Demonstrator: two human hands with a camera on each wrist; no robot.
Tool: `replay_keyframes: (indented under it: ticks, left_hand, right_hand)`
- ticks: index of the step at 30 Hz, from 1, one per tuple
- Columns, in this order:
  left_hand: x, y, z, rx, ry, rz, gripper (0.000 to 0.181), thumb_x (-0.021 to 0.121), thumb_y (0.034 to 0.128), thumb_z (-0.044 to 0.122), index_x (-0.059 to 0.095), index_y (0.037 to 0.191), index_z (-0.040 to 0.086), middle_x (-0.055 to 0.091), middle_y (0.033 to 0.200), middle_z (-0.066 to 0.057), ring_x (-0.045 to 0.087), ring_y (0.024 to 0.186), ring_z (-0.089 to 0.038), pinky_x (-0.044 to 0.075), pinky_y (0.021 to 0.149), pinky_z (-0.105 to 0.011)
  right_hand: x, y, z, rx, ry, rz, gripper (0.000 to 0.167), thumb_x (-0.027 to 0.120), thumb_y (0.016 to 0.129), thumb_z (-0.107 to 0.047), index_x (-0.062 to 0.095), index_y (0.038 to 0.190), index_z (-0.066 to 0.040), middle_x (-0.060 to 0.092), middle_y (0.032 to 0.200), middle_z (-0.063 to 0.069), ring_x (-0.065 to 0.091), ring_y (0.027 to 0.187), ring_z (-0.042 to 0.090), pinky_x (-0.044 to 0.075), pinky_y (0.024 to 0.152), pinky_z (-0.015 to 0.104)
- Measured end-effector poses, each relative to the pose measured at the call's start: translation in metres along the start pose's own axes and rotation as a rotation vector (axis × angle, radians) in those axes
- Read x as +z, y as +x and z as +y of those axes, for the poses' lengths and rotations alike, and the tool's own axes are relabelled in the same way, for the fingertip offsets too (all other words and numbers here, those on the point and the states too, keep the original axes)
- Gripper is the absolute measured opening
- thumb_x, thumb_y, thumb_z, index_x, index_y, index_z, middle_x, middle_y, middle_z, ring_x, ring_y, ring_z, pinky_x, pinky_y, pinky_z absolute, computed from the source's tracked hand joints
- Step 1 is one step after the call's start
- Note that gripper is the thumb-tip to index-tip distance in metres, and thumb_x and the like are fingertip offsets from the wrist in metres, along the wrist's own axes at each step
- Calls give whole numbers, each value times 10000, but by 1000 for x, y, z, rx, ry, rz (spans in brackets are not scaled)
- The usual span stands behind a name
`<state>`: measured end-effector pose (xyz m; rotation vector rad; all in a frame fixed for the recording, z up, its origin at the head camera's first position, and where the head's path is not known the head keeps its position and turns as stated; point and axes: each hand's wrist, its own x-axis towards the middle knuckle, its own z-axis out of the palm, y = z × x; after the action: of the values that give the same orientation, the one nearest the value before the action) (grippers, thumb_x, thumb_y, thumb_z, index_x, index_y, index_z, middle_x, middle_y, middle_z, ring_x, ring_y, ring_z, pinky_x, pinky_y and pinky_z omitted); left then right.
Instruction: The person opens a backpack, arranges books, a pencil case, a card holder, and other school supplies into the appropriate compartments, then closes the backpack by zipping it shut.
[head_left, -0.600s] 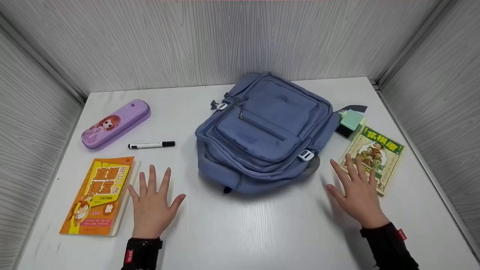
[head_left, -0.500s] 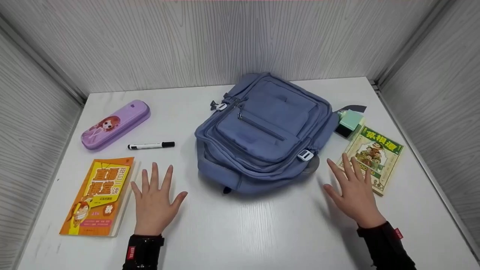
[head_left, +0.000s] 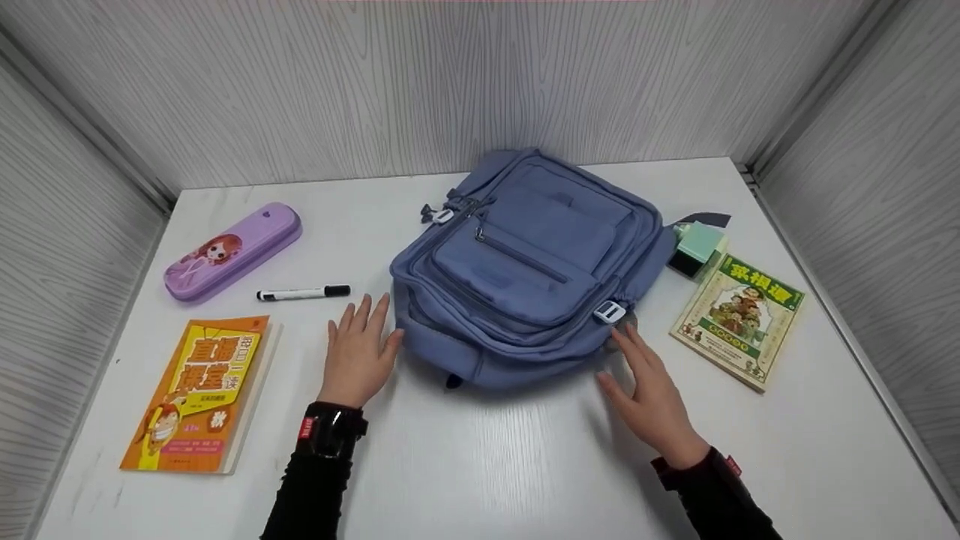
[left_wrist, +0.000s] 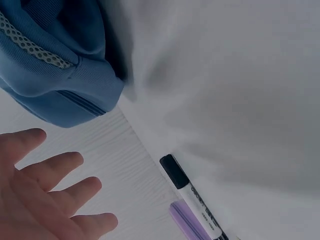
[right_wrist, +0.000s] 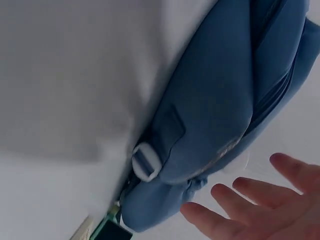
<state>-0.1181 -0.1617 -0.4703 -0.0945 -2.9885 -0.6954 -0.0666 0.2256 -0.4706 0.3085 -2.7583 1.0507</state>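
A blue backpack (head_left: 525,262) lies flat, zipped front pocket upward, in the middle of the white table. At its lower left edge is my left hand (head_left: 360,356), fingers extended and holding nothing. My right hand (head_left: 656,401) is beside the lower right edge, near a white buckle (head_left: 610,312), fingers spread and nothing in them. In the left wrist view a gap shows between the left fingers (left_wrist: 65,172) and the backpack (left_wrist: 75,85). The right wrist view has the right hand (right_wrist: 270,205) near the backpack (right_wrist: 210,110); whether it touches, I cannot tell.
Left of the backpack lie a purple pencil case (head_left: 232,251), a black-and-white marker (head_left: 303,293) and an orange book (head_left: 196,394). To its right are a mint-green box-like object (head_left: 699,246) and a green-and-cream book (head_left: 741,322). Grey wood-grain panels (head_left: 360,90) enclose the back and sides.
Both hands have moved inward to the backpack's lower edges, the left one rightward and up, the right one leftward. The right hand no longer overlaps the green-and-cream book. The backpack stays put.
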Motion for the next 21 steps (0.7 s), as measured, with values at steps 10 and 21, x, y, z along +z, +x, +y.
replay_keyframes:
  ticks: [10,21]
  left_hand:
    - [11,6,11,30,-82,-58,500,482,1039,282,460,1452,1,437,1525,-249,423,1395,-476,272,1118,-740]
    - [12,-17,17,84,-40,-31,522,577,996,307,506,1366,-54,575,1381,-273,491,1345,-453,322,1115,-699]
  right_hand:
    - [23,-4,-13,-51,2,55,553,702,893,-121,513,1389,34,440,1471,323,406,1373,506,361,1106,627]
    - [19,4,-3,-40,13,21,518,687,913,-140,525,1380,15,431,1494,295,416,1381,488,379,1100,618]
